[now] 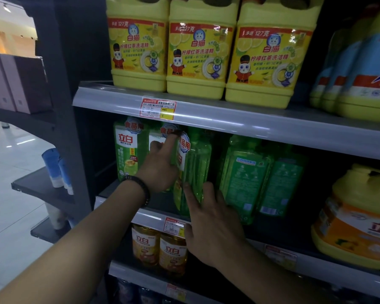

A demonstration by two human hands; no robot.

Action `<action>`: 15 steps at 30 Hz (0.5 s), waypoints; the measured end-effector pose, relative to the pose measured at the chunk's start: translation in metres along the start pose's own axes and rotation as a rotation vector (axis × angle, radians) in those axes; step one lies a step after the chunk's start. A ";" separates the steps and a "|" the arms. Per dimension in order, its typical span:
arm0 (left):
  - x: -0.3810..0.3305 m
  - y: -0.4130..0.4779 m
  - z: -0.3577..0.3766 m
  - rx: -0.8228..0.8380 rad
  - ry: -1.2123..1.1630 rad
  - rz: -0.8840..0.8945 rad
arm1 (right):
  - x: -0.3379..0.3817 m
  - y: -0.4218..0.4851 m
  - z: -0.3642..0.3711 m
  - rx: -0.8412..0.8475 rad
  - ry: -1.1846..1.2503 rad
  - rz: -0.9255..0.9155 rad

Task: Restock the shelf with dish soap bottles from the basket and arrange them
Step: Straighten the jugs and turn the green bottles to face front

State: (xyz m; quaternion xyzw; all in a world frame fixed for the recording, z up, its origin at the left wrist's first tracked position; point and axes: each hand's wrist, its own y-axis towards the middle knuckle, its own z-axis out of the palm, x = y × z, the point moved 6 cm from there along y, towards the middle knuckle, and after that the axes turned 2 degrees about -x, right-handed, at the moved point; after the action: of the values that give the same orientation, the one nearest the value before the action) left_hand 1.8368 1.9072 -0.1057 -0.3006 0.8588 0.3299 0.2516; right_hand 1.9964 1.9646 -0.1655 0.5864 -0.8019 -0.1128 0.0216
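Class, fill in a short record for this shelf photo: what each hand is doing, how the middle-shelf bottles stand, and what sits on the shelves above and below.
left hand: wears a dark bead bracelet; index finger straight on an upright green plastic dish soap bottle; other fingers hidden
right hand: fingers spread, tips on a side-turned green bottle
further right: two green bottles with back labels showing
shelf above: three yellow plastic jugs
shelf below: two amber bottles

Green bottles (199, 163): translucent plastic, glossy.
Yellow jugs (195, 87): opaque plastic, shiny film labels.
Shelf edge (261, 126): smooth, semi-gloss; mat. unclear.
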 end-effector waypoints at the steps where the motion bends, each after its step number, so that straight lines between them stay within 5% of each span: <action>1: -0.001 -0.002 -0.001 -0.008 0.004 0.012 | 0.000 0.000 -0.002 0.003 0.001 0.007; 15: 0.003 -0.060 0.057 0.033 0.022 0.111 | -0.032 0.013 0.008 0.162 0.247 0.175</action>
State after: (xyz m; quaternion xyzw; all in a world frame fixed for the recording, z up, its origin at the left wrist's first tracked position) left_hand 1.8889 1.9111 -0.1699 -0.2520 0.8822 0.3258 0.2283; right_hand 1.9928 2.0001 -0.1678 0.5234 -0.8477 0.0272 0.0822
